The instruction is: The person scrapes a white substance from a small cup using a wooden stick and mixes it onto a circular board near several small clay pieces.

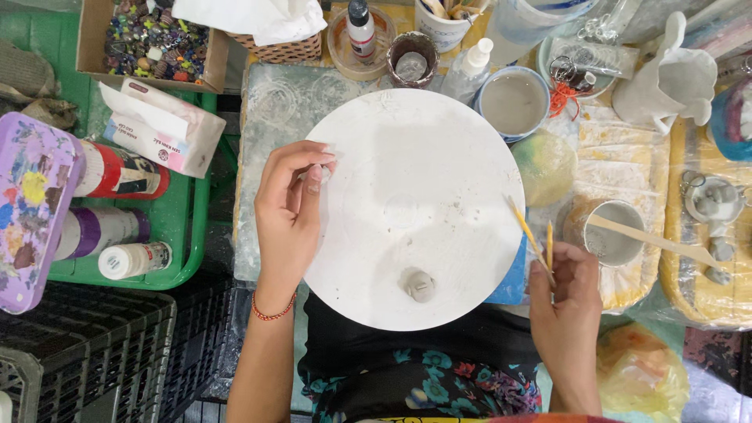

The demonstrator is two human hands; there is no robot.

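Observation:
A round white board lies in front of me. My left hand hovers over its left edge, fingertips pinched on a small bit of grey clay. A red bead bracelet circles that wrist. My right hand rests at the board's lower right and grips two thin yellow wooden sticks that point up and left. A small grey clay lump sits on the board near its front edge.
A bowl of grey slip, a spray bottle and a white clay pitcher stand behind. A cup with a wooden stirrer sits right. Left: tissue pack, paint bottles in a green tray, purple palette, bead box.

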